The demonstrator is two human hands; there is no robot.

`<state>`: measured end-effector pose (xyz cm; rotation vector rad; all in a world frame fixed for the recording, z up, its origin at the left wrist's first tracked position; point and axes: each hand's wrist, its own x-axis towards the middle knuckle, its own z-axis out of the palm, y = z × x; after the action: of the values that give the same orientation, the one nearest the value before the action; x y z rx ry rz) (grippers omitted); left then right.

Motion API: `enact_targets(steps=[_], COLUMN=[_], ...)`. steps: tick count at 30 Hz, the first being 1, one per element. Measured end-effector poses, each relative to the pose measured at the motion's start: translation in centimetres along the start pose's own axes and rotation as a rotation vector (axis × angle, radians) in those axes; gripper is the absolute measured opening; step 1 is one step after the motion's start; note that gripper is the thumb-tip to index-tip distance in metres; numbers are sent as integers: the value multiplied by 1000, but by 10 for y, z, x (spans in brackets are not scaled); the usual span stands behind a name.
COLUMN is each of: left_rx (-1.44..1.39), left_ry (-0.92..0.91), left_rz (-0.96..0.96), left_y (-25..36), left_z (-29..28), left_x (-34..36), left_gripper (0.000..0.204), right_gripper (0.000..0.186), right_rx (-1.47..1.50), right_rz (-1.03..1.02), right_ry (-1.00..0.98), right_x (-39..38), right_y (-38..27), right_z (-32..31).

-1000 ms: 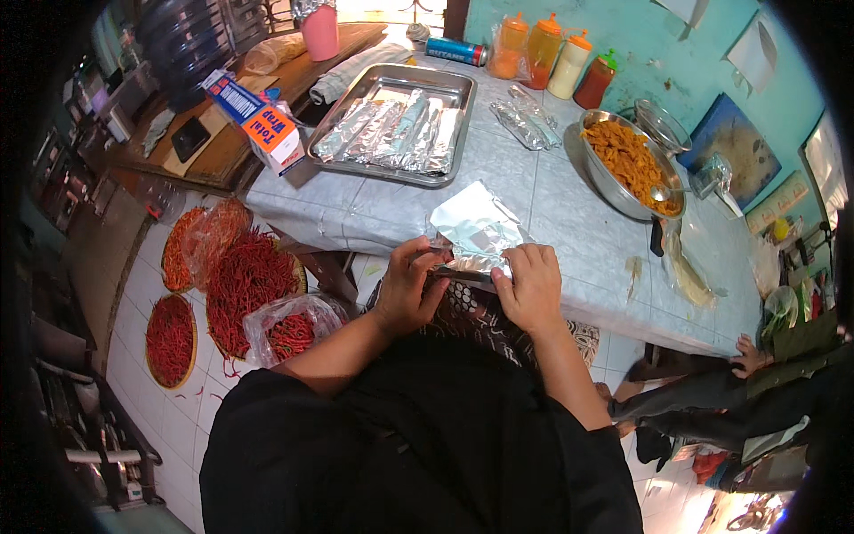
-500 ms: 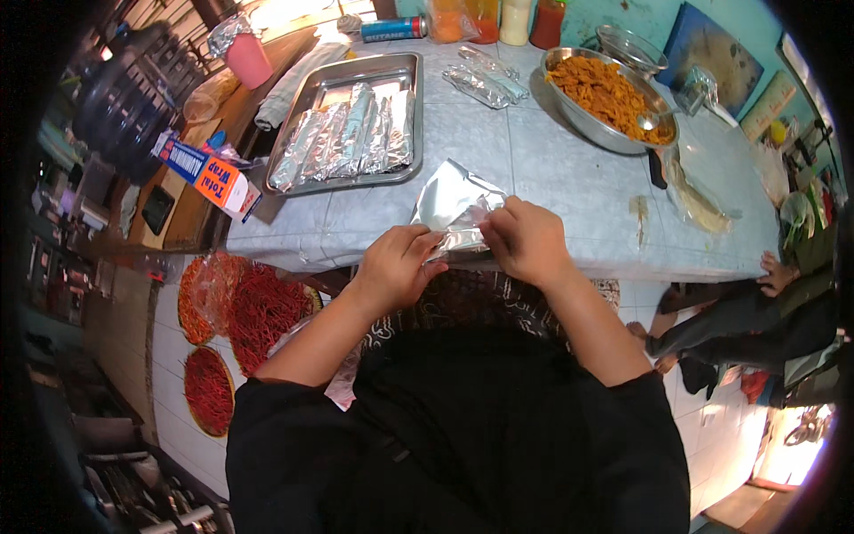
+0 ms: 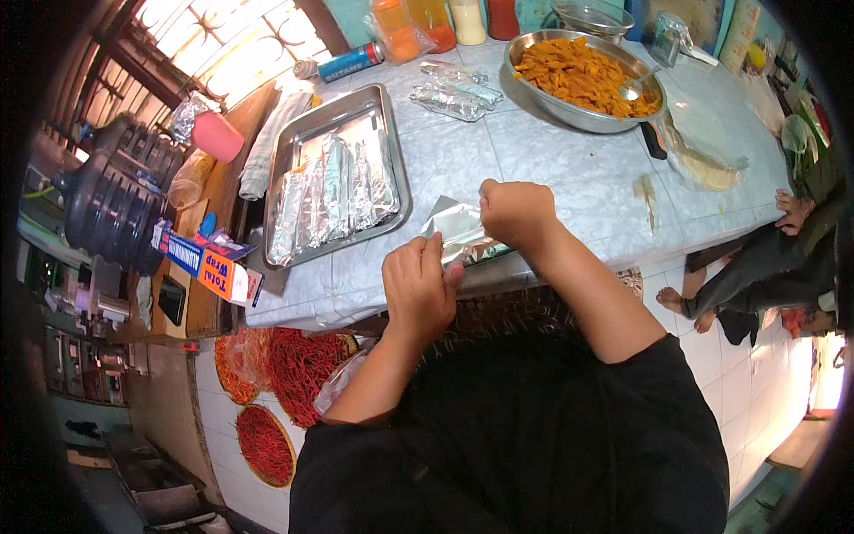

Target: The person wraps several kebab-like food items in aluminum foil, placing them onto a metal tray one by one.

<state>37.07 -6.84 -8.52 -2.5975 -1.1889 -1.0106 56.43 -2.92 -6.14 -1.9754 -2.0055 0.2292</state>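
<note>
A piece of aluminium foil (image 3: 464,233) lies at the near edge of the table, part of it folded over into a flat strip. My left hand (image 3: 416,289) grips its left end, fingers on top and thumb at the near side. At the right end, my right hand (image 3: 519,214) is closed in a curled grip on the foil; its fingertips are mostly hidden. What the foil wraps, if anything, does not show. Left of my hands, several foil-wrapped rolls (image 3: 334,196) lie side by side in a metal tray (image 3: 402,178).
A steel bowl (image 3: 569,111) of orange-brown food with a spoon stands at the back right, a black-handled knife (image 3: 654,141) beside it. More foil rolls (image 3: 455,92) lie behind. A foil box (image 3: 209,262) juts over the left edge. Baskets of red chillies (image 3: 307,369) sit on the floor.
The foil's raised far flap has come down and lies flatter. My right hand has curled tighter, while my left hand has turned with fingers pointing forward. The whole view has tilted.
</note>
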Motion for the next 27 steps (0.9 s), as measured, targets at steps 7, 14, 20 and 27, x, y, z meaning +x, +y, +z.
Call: enact_targets(steps=[7, 14, 20, 27], left_rx=[-50, -126, -26, -45], left_ry=[-188, 51, -27, 3], left_rz=[3, 87, -11, -46], left_y=[-15, -16, -12, -12], left_z=[-6, 8, -6, 0], left_x=[8, -2, 24, 19], left_gripper=[38, 36, 13, 30], right_gripper=[30, 33, 19, 22], right_rx=[-14, 0, 80, -67], right_rz=[-619, -355, -345, -481], right_ry=[305, 64, 227, 286], right_x=[-28, -19, -15, -14], right_y=[-7, -22, -17, -19], right_z=[13, 0, 0, 3])
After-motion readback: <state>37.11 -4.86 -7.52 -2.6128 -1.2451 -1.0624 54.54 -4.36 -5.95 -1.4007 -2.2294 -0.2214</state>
